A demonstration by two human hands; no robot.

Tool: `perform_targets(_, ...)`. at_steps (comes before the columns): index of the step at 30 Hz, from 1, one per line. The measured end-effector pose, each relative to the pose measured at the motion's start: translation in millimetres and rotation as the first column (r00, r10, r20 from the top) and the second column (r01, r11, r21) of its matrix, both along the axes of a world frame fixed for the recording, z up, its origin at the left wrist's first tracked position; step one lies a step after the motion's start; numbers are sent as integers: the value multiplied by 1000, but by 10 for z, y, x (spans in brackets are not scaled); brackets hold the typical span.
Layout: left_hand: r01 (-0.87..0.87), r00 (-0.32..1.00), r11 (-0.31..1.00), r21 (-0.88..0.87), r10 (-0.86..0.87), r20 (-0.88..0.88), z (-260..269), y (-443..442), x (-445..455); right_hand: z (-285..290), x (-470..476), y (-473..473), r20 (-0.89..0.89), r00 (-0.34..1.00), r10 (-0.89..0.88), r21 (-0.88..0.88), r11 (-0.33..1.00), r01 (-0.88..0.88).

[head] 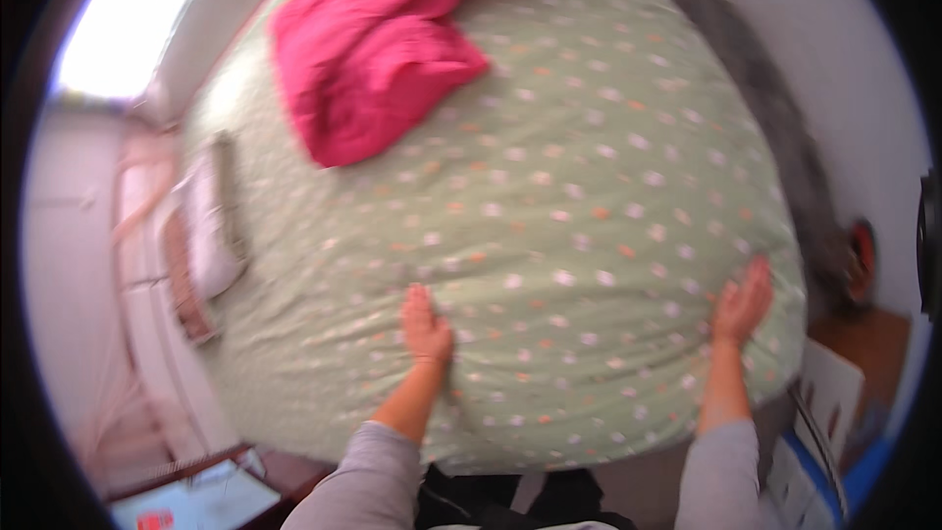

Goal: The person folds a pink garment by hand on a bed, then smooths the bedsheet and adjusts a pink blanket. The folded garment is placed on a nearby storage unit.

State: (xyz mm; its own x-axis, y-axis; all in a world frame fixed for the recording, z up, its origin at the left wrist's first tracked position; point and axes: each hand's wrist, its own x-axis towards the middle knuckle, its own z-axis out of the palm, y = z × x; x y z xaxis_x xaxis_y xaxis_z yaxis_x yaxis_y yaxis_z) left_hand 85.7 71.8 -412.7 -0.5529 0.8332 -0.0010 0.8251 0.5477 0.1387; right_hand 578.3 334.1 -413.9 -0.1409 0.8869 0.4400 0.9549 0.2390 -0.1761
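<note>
A pale green fitted sheet (544, 235) with small white and orange flowers covers the mattress before me. My left hand (427, 327) rests flat on it near the front, holding nothing. Toward the right edge my right hand (742, 303) also lies palm down on the cloth, fingers stretched. Shallow wrinkles run across the sheet between and around both hands. A crumpled bright pink cloth (375, 66) lies on the far part of the bed, out of reach of either hand.
At the left edge sits a folded white and beige textile (210, 224), perhaps a pillow. White cabinets (66, 213) and a bright window (121, 29) are beyond it. A dark red table (298, 475) stands at lower left. A white box-like object (828, 383) and a cable (817, 430) are at lower right.
</note>
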Motion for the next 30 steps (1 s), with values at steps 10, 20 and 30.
perform_targets(10,100,831,979,175,-179,526,590,1671,2810,249,-171,31,19,997,-68,-89,994,70)
perform_targets(20,485,670,825,289,-563,484,904,2720,1802,559,-498,369,-303,941,148,-143,970,-199)
perform_targets(30,165,812,981,-99,-192,-551,932,4002,-1049,340,-1754,1727,-89,864,495,-198,842,-503)
